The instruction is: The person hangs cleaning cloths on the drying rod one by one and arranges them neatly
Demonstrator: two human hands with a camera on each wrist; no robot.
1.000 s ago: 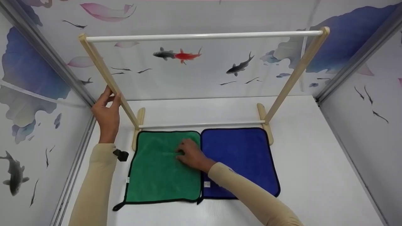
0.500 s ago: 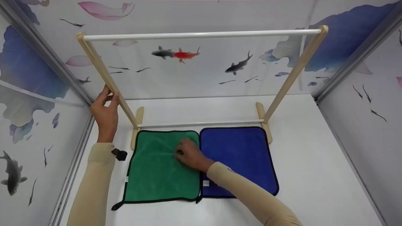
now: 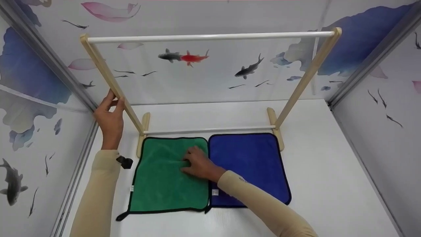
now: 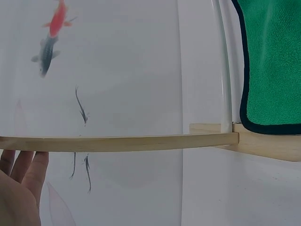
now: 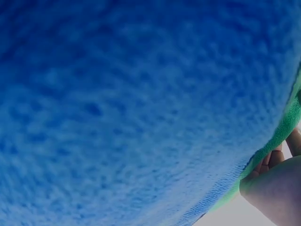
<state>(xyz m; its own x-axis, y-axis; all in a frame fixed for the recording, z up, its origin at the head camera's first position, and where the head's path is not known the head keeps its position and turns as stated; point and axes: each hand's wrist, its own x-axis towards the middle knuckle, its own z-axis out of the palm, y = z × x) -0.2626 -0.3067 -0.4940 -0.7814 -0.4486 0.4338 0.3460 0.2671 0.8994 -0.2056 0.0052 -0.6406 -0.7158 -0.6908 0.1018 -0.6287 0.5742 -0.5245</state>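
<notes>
Three white walls (image 3: pixel 197 87) w/ painted fish, petals and blue washes box in the white table (image 3: pixel 332 184). Standing toward its back: a garment rack (image 3: pixel 210 37), pale wood posts and feet, white rails top & bottom. In front of the lower rail, two towels lie flat side by side, black-edged: green towel (image 3: pixel 164 191) on my L, blue towel (image 3: pixel 246 154) on my R, edges about touching. My beige R sleeve (image 3: pixel 263 200) crosses the blue one; beige L sleeve (image 3: pixel 98 187) runs up left of the green. L hand (image 3: pixel 111 123) grips the rack's L post (image 3: pixel 105 70) approx. midway up, thumb on the near side, fingers behind. R hand (image 3: pixel 199 163) is at the green towel's upper R part, fingers loosely bent, thumb & forefinger apart, nothing pinched btwn them; can't tell how firmly they touch the pile. Small black device (image 3: pixel 125 162) at my L cuff. Black loop (image 3: pixel 122 216) off green's lower L corner. White tags: one on blue's L edge (image 3: pixel 215 192), one on green's (image 3: pixel 132 188).
</notes>
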